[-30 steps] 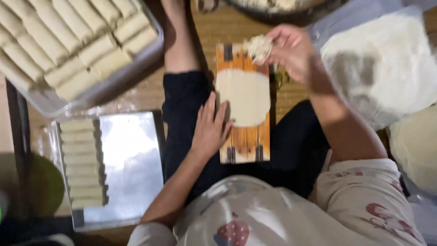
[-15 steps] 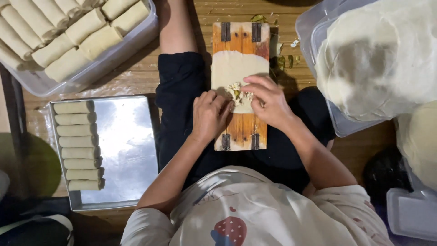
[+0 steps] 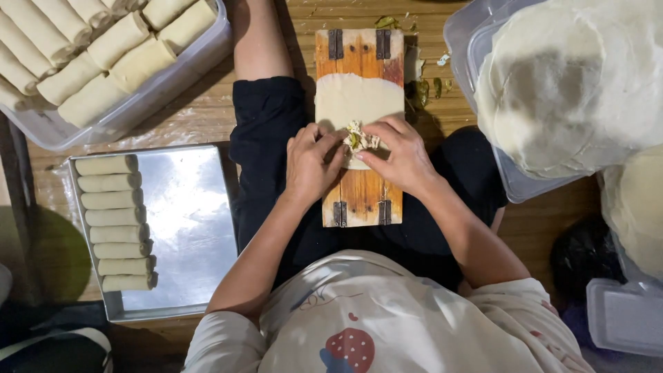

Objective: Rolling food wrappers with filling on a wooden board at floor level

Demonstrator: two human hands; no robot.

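While seated on a wooden floor, pressing both hands, left and right, fingers pinched on filling atop a wrapper, board lengthwise away beneath.

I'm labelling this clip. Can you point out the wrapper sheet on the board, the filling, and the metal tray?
wrapper sheet [image 3: 359, 100], head view, bare upper middle of the sheet
filling [image 3: 359, 135], head view, middle of the clump between both hands
metal tray [image 3: 186, 221], head view, bare shiny floor

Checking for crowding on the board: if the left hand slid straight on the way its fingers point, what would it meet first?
Probably the filling on the wrapper, then the right hand; the left hand points right, fingertips almost there.
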